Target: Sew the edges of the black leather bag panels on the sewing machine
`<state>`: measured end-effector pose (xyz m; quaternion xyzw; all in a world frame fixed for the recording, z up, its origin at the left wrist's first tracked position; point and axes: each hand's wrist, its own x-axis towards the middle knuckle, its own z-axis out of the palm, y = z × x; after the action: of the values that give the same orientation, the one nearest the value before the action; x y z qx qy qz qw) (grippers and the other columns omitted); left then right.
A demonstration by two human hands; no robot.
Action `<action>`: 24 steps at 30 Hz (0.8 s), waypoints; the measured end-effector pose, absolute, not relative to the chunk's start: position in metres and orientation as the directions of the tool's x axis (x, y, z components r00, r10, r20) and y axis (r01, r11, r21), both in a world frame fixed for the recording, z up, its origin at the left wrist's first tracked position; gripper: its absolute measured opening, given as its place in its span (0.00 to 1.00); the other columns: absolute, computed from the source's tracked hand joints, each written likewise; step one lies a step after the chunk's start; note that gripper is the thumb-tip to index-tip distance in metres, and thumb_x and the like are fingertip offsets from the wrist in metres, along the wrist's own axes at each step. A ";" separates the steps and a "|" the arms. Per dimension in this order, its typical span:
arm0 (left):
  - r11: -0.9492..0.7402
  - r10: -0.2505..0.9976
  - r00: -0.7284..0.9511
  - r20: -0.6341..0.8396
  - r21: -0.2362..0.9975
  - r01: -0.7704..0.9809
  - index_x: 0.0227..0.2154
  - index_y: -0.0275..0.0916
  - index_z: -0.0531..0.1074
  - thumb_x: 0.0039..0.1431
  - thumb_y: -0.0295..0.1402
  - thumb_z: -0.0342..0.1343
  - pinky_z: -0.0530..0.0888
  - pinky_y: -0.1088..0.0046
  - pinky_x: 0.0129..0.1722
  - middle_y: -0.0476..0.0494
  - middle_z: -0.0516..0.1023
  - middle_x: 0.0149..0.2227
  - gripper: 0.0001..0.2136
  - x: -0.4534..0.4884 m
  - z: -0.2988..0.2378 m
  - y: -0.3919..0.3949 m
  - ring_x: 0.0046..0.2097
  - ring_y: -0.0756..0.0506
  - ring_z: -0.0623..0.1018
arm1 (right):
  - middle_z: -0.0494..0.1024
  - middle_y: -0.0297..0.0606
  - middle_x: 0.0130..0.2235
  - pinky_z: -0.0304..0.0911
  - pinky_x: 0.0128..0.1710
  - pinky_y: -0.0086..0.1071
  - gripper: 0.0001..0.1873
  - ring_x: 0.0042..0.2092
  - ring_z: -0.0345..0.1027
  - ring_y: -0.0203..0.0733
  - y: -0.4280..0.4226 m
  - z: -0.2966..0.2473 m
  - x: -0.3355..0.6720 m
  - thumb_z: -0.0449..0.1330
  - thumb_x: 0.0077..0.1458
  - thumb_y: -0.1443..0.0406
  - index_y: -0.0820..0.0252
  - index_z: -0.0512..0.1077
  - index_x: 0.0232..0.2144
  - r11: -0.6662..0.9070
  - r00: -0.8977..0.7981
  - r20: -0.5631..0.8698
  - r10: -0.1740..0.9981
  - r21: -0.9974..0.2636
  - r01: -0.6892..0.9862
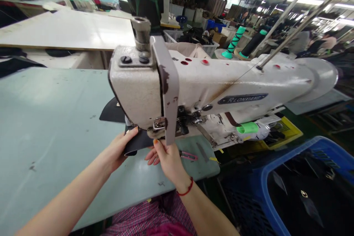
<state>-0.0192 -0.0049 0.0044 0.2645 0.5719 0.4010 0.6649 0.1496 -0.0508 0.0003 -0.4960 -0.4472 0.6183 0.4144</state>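
Two hands meet under your sewing machine (210, 88) head: your left hand (117, 151) pinches the dark fabric piece (139, 143) by its near-left edge, your right hand (166, 158) steadies its right side (fingers curled beneath). The piece runs away-left across the bench (55, 118).

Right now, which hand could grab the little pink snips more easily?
Probably the right hand: the pink snips lie just beside it on the table, while the left hand holds the black fabric.
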 end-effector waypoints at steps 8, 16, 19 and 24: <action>0.627 0.779 0.164 -0.606 0.762 -0.161 0.33 0.35 0.81 0.38 0.39 0.73 0.77 0.74 0.29 0.35 0.83 0.37 0.19 -0.027 0.016 -0.005 0.31 0.46 0.79 | 0.80 0.41 0.26 0.62 0.21 0.23 0.28 0.22 0.71 0.34 -0.057 0.001 0.145 0.53 0.60 0.46 0.63 0.72 0.24 -0.176 -0.092 -0.171 0.981 -0.983 -0.045; 0.557 0.827 0.200 -0.526 0.813 -0.168 0.30 0.35 0.81 0.41 0.38 0.72 0.75 0.77 0.25 0.39 0.83 0.32 0.14 -0.028 0.012 -0.003 0.27 0.49 0.76 | 0.79 0.41 0.23 0.60 0.20 0.22 0.27 0.21 0.70 0.33 -0.058 0.001 0.139 0.54 0.61 0.48 0.64 0.73 0.22 -0.179 -0.041 -0.176 0.984 -0.980 -0.087; 0.545 0.835 0.200 -0.512 0.820 -0.175 0.28 0.35 0.81 0.41 0.38 0.72 0.74 0.77 0.24 0.39 0.82 0.30 0.14 -0.028 0.012 -0.001 0.26 0.49 0.75 | 0.79 0.41 0.24 0.60 0.20 0.23 0.27 0.21 0.71 0.33 -0.057 0.001 0.137 0.54 0.61 0.47 0.64 0.73 0.23 -0.182 -0.033 -0.180 0.983 -0.978 -0.097; 0.543 0.839 0.165 -0.518 0.818 -0.189 0.30 0.34 0.81 0.36 0.35 0.74 0.74 0.76 0.23 0.38 0.82 0.30 0.15 -0.028 0.012 0.001 0.26 0.47 0.76 | 0.79 0.41 0.25 0.60 0.20 0.22 0.28 0.21 0.71 0.33 -0.055 -0.002 0.132 0.52 0.61 0.47 0.63 0.72 0.23 -0.190 -0.009 -0.191 0.982 -0.974 -0.123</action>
<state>-0.0275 0.0014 0.0125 0.3057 0.5313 0.3677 0.6993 0.1315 -0.0550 -0.0017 -0.5143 -0.4172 0.5750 0.4805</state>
